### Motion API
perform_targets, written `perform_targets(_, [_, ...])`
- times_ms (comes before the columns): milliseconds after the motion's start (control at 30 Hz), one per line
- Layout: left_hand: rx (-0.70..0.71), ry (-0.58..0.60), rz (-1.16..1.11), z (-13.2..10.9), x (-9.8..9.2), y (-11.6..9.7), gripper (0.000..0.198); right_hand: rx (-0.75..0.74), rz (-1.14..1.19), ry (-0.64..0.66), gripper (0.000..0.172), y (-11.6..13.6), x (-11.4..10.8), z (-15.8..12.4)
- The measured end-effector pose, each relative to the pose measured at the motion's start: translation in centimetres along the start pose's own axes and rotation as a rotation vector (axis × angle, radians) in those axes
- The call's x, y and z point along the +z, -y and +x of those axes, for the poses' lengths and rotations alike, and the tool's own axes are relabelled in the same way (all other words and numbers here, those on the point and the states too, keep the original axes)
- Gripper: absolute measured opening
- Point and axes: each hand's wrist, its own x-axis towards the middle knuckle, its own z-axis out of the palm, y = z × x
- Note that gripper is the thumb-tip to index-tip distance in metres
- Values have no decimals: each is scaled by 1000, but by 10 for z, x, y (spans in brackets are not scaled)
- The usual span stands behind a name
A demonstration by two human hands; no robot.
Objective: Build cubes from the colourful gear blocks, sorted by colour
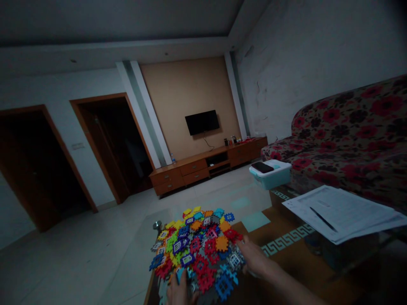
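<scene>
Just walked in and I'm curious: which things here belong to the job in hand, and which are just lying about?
In the job:
colourful plastic pieces, heaped at the left hand and right hand

Lying about:
papers
pen
phone
teal box beneath it

Blocks, papers, box on table

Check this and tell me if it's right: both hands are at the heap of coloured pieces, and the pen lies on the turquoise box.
Wrong about the pen: the head view shows it on the white papers, not the turquoise box. The left hand and right hand are indeed at the heap of coloured pieces.
</scene>
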Motion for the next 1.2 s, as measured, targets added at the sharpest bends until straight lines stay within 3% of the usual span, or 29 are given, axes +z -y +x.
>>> perform_targets(167, [-65, -125, 121, 0, -8, -10, 47, -167, 236, -110, 73, 26, 11, 20])
perform_targets(267, [45, -156, 109, -11, -11, -28, 46, -197, 199, -121, 65, 25, 11, 22])
perform_targets(400, [312, 19, 15, -29, -8, -59, 59, -314, 147, 15, 64, 23, 13, 14])
perform_targets(467, [349, 110, -25, -34, -5, -66, 66, -373, 106, 74, 58, 24, 11, 9])
perform_targets(567, [287, 141, -51, -31, 2, -59, 60, -319, 7, 32, 40, 28, 1, 6])
perform_targets(667, [248, 98, -54, -19, 8, -43, 60, -230, -71, -61, 33, 35, -7, 2])
perform_targets(767, [260, 43, -92, -10, 8, -34, 52, -406, -12, -43, 29, 46, -1, -12])
perform_targets(833, [247, 27, -95, -8, 3, -33, 47, -585, 12, 39, 28, 54, 9, -23])
perform_targets(900, [209, 62, -65, -9, -3, -34, 48, -665, -37, 109, 26, 58, 17, -30])
perform_targets(1000, [166, 130, -16, -12, -8, -31, 47, -559, -168, 86, 18, 56, 22, -24])
perform_targets(1100, [176, 96, -30, -13, -6, -25, 44, -391, -243, 16, 22, 48, 19, -7])
perform_targets(1200, [195, 81, -90, -15, -4, -23, 48, -331, -250, -24, 28, 48, 16, 6])
